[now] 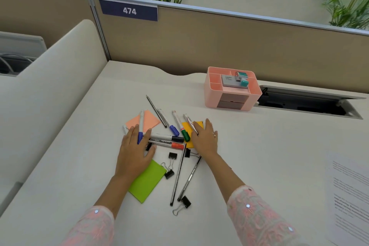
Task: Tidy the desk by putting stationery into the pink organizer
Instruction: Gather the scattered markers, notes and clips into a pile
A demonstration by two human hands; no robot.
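The pink organizer [215, 94] stands at the back right of the desk with a grey box and teal items in its top. Stationery lies scattered mid-desk: a green-capped marker [180, 126], a black-capped marker [166, 137], a red-capped marker [167, 143], a blue-capped pen [168, 123], a pencil [156, 111], two dark pens [178, 173], several black binder clips [172, 156], and pink [150, 121], green [147, 180] and orange [187, 128] sticky pads. My left hand [135, 150] lies flat with straight fingers over a blue pen and the pink pad. My right hand [204, 138] rests flat on the orange pad.
A printed sheet [349, 189] lies at the desk's right edge. An open cable tray [307, 104] sits behind, right of the organizer. Beige partition walls enclose the back and left. Plants stand beyond the partition.
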